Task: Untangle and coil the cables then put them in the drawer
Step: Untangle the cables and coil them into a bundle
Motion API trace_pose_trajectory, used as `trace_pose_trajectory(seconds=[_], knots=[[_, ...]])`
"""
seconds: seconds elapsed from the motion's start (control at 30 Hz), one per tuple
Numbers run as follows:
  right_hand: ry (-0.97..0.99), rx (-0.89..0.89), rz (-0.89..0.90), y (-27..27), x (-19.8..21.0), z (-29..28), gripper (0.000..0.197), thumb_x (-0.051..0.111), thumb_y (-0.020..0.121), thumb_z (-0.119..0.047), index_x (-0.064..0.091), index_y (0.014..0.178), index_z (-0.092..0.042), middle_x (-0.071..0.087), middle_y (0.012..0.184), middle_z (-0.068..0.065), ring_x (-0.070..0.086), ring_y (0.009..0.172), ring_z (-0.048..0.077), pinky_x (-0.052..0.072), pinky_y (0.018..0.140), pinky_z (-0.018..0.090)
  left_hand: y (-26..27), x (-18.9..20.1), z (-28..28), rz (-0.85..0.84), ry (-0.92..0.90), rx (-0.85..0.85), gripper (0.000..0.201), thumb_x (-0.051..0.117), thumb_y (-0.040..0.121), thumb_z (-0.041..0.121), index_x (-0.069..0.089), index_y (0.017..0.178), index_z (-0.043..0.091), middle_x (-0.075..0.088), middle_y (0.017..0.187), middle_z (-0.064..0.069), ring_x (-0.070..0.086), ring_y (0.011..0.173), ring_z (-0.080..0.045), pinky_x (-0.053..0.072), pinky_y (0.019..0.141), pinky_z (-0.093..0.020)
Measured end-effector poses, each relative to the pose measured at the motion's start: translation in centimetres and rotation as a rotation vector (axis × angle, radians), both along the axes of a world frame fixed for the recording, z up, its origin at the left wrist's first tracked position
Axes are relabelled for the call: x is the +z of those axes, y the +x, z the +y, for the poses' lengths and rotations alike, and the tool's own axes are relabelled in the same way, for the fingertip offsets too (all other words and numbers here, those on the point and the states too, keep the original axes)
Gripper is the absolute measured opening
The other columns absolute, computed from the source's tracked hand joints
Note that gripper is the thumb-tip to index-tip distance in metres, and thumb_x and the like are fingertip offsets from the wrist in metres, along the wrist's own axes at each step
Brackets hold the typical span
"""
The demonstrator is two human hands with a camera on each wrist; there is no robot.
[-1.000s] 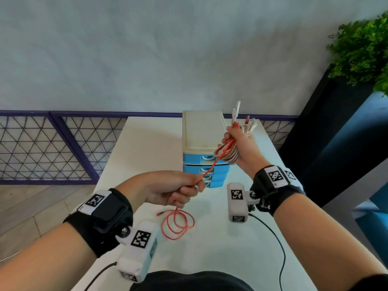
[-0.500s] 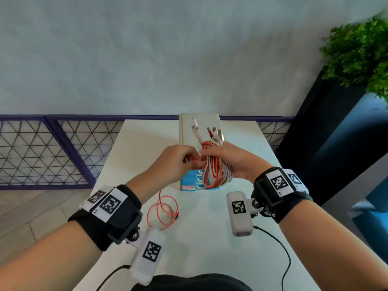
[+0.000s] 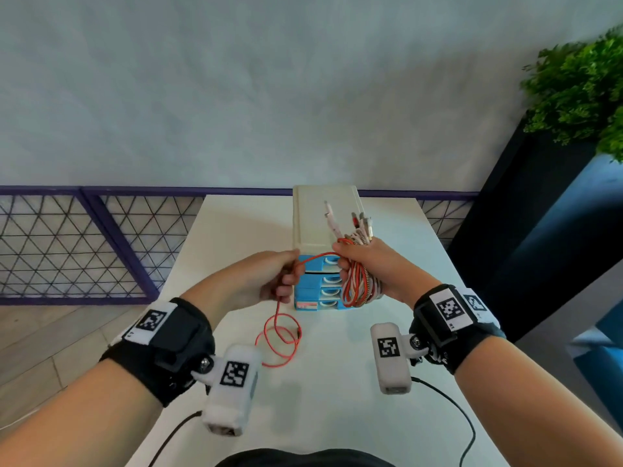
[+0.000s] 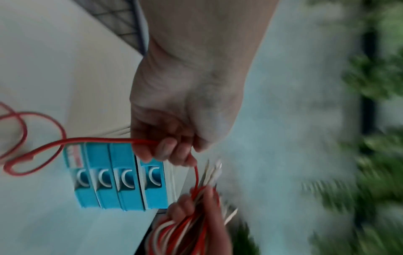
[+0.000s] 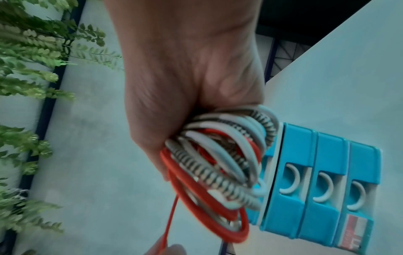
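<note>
My right hand (image 3: 365, 264) grips a coiled bundle of cables (image 3: 359, 284), red, white and braided, with their plugs (image 3: 350, 222) sticking up above the fist. In the right wrist view the bundle of cables (image 5: 220, 155) loops out under the curled fingers. My left hand (image 3: 273, 278) pinches the red cable (image 3: 312, 258) just left of the bundle. The red cable's loose end (image 3: 279, 342) lies in loops on the white table (image 3: 337, 382). Behind both hands stands a small drawer unit (image 3: 323, 217) with blue drawers (image 4: 122, 174), all pushed in.
A purple mesh railing (image 3: 84, 244) runs behind and to the left of the table. A dark planter with a green plant (image 3: 580, 92) stands at the right. Black wrist-camera leads (image 3: 455, 409) trail over the near table edge.
Both hands came together in front of the drawer unit, then the left hand slid a little left and down along the red cable. The bundle gained a red loop and dropped lower.
</note>
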State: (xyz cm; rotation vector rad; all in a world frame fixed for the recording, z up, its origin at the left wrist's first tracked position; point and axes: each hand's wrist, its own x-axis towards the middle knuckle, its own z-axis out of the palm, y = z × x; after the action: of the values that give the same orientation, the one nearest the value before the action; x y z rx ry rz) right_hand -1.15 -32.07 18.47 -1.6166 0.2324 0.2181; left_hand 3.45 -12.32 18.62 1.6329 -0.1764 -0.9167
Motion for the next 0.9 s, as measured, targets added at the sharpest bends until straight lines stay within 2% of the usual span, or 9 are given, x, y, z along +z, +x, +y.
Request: trace_pose_trajectory(seconds=[0.07,0.13,0.23,0.37,0.5,0.6,0.67,0.77,0.9], knots=[[-0.028,-0.04,-0.006,0.2,-0.5,-0.3,0.028,0.065,0.091,-0.031,0.056,0.072,-0.012,0.059,0.062,0.004,0.061,0.051,0.013,0.052,0.054,0.025,-0.1,-0.4,0.5,0.197,-0.217,0.003,0.031,0.033,0.101,0.028,0.056,0.084,0.017,0.043,0.059,0.007,0.04,0.048,-0.009,0.042,0.056,-0.021],[-0.036,-0.037,-0.009,0.4,-1.0,0.1,0.032,0.066,0.089,-0.041,0.055,0.073,-0.015,0.059,0.063,0.003,0.06,0.053,0.013,0.053,0.057,0.027,-0.2,-0.7,0.3,0.198,-0.328,0.029,0.024,0.038,0.1,0.021,0.062,0.096,0.016,0.051,0.067,0.006,0.049,0.056,-0.007,0.047,0.058,-0.019],[-0.01,-0.021,-0.006,0.6,-1.5,1.1,0.042,0.064,0.082,-0.058,0.056,0.079,-0.016,0.059,0.066,0.002,0.061,0.06,0.016,0.054,0.065,0.03,-0.7,-0.4,-0.6,0.141,-0.354,0.061,0.021,0.047,0.096,0.018,0.068,0.097,0.015,0.06,0.071,0.007,0.055,0.06,-0.005,0.051,0.058,-0.017],[0.013,0.033,0.011,0.6,-1.6,2.3,0.079,0.06,0.058,-0.083,0.06,0.086,-0.008,0.063,0.075,0.014,0.067,0.071,0.025,0.057,0.072,0.035,-0.9,0.1,-1.6,0.104,-0.285,0.048,0.013,0.058,0.089,0.016,0.07,0.089,0.01,0.069,0.07,0.004,0.061,0.057,-0.004,0.054,0.056,-0.015],[0.276,0.145,0.093,0.5,-1.6,2.8,0.081,0.067,0.067,-0.073,0.061,0.106,-0.002,0.056,0.085,0.023,0.061,0.079,0.035,0.058,0.07,0.037,-0.8,0.1,-2.2,0.037,-0.183,0.018,0.014,0.073,0.073,0.026,0.076,0.075,0.012,0.07,0.077,-0.004,0.06,0.058,-0.008,0.055,0.06,-0.017],[0.348,0.188,0.086,0.1,-1.6,2.6,0.04,0.068,0.085,-0.04,0.062,0.097,-0.003,0.054,0.074,0.018,0.06,0.061,0.025,0.056,0.058,0.031,-0.9,0.1,-2.1,-0.005,-0.116,-0.005,0.012,0.07,0.082,0.02,0.074,0.082,0.009,0.072,0.076,-0.004,0.06,0.053,-0.008,0.056,0.059,-0.018],[0.235,0.119,0.062,0.2,-1.9,2.4,0.018,0.066,0.088,-0.021,0.063,0.086,-0.004,0.055,0.07,0.016,0.057,0.057,0.025,0.052,0.056,0.031,-1.3,0.1,-2.2,-0.02,-0.05,-0.028,0.013,0.068,0.085,0.021,0.071,0.086,0.008,0.072,0.071,-0.002,0.061,0.048,-0.006,0.055,0.053,-0.018],[0.027,-0.056,0.039,0.5,-2.4,2.3,0.014,0.065,0.081,-0.018,0.06,0.073,-0.008,0.059,0.062,0.013,0.059,0.055,0.024,0.05,0.061,0.034,-2.2,-0.2,-2.3,-0.031,0.031,-0.053,0.03,0.06,0.09,0.037,0.063,0.072,0.012,0.061,0.056,0.002,0.052,0.041,-0.008,0.047,0.044,-0.017],[0.168,-0.301,-0.106,0.7,-1.8,1.7,0.016,0.055,0.089,-0.005,0.055,0.073,-0.009,0.055,0.064,0.009,0.057,0.054,0.018,0.05,0.059,0.033,-3.1,-0.9,-0.8,0.208,-0.153,-0.229,0.034,0.043,0.097,0.04,0.053,0.074,0.017,0.037,0.054,0.004,0.03,0.044,-0.009,0.033,0.051,-0.02]])
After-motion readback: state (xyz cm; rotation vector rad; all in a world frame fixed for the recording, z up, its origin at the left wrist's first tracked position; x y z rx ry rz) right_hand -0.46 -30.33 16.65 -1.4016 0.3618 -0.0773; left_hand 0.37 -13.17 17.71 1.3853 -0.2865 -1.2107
